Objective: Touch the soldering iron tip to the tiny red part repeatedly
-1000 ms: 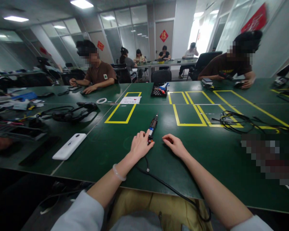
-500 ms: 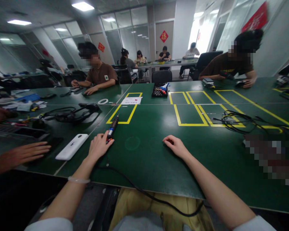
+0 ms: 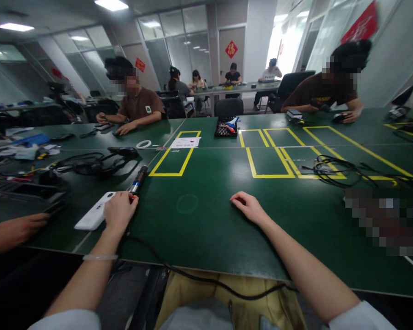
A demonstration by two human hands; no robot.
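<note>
My left hand (image 3: 121,208) is closed round the rear end of a slim dark electric screwdriver (image 3: 136,181) with a silver and blue band. The tool lies on the green table (image 3: 206,229), its tip toward the far side. Just left of that hand is a white oblong device (image 3: 94,213), partly covered by it. My right hand (image 3: 249,205) rests on its side on the tabletop with the fingers loosely curled in, and nothing shows in it. A black cable (image 3: 192,275) runs from near my left hand over the table edge and across my lap.
Yellow tape outlines (image 3: 273,176) mark the table. A black tray (image 3: 226,128) holds coloured tools. A paper sheet (image 3: 186,142) and a tape roll (image 3: 143,144) lie left of it. Coiled cables (image 3: 325,167) sit at right. A co-worker's hand (image 3: 30,227) is at left; others sit opposite.
My left hand has moved left with the screwdriver, now against the white device. The co-worker's hand at left has drawn back and holds a dark flat thing. My right hand stays put.
</note>
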